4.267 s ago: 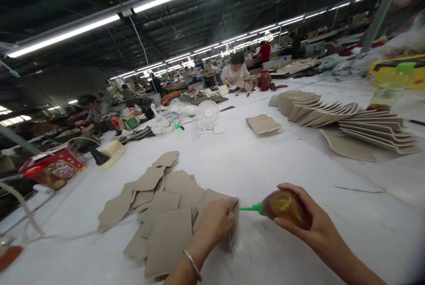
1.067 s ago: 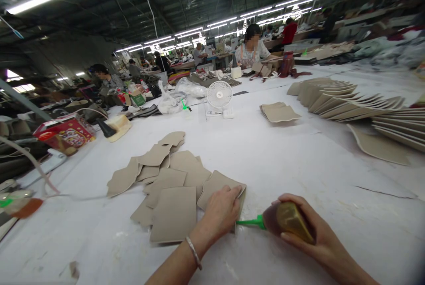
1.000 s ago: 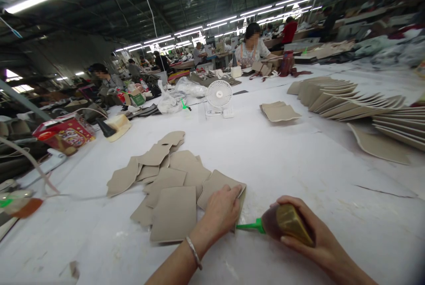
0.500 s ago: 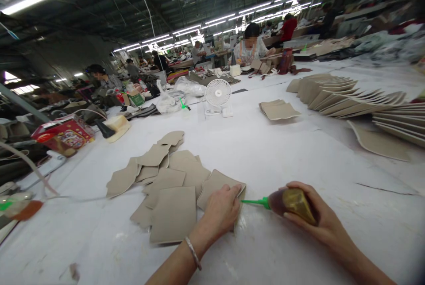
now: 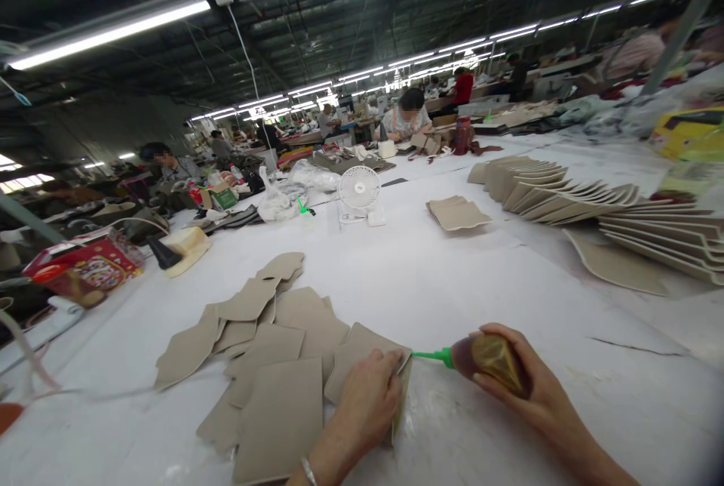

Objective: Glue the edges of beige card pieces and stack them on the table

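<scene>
My right hand (image 5: 535, 380) is wrapped round a squeeze glue bottle (image 5: 498, 364) of amber-brown liquid, tilted on its side. Its thin green nozzle (image 5: 433, 355) points left, and the tip meets the right corner of a beige leather-like panel (image 5: 362, 350). My left hand (image 5: 367, 399) grips that panel at its right edge with fingers bent, the thumb hidden. Below the fingers, a strip of another panel's edge (image 5: 403, 403) shows, with a wet-looking yellowish shine. Several more loose beige panels (image 5: 283, 410) overlap on the white table just left of my left hand.
A small white fan (image 5: 360, 188) stands ahead on the table (image 5: 480, 282). To the right are a short stack of panels (image 5: 457, 213) and a long fanned row (image 5: 543, 188). At left are a red box (image 5: 99, 263) and a cream container (image 5: 186, 248). People work beyond.
My view has tilted upward and turned slightly right, so the table things appear lower and further left. Both hands keep their grips, and the nozzle tip now sits nearer the panel's upper right corner.
</scene>
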The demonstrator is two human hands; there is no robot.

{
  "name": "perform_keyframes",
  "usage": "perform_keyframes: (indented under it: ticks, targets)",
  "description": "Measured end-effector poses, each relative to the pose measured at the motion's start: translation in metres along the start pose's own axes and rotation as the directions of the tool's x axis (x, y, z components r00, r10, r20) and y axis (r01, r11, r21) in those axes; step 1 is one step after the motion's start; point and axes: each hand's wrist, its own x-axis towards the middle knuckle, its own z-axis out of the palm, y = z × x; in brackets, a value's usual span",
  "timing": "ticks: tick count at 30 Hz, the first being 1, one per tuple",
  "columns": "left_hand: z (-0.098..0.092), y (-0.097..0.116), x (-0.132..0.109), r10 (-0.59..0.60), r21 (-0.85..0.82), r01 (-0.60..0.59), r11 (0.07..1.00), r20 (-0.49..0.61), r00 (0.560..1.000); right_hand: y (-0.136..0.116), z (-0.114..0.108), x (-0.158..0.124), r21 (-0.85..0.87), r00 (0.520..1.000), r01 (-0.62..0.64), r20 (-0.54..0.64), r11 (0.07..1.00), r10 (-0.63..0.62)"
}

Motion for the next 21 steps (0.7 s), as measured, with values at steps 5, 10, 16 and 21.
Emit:
perform_keyframes:
  ticks: [5,10,16,21]
  targets:
    - [0.006,-0.003,0.002,0.021,-0.049,-0.022,0.999,-0.038,0.999,-0.002,0.004,-0.005,0.104,0.997,-0.050,0.070,0.993,0.043]
    - [0.003,-0.011,0.004,0.015,-0.191,-0.030,0.981,-0.079,0.997,-0.007,0.001,-0.005,0.543,0.946,-0.309,0.092,0.781,0.310]
    - [-0.015,-0.043,0.010,-0.290,-0.044,0.291,0.956,-0.307,0.906,-0.009,-0.019,0.009,0.977,0.740,-0.211,0.154,0.009,0.655]
    - [-0.023,-0.069,0.039,-0.318,-0.058,0.313,0.948,-0.111,0.942,-0.010,-0.029,0.016,0.965,0.684,-0.033,0.211,-0.259,0.699]
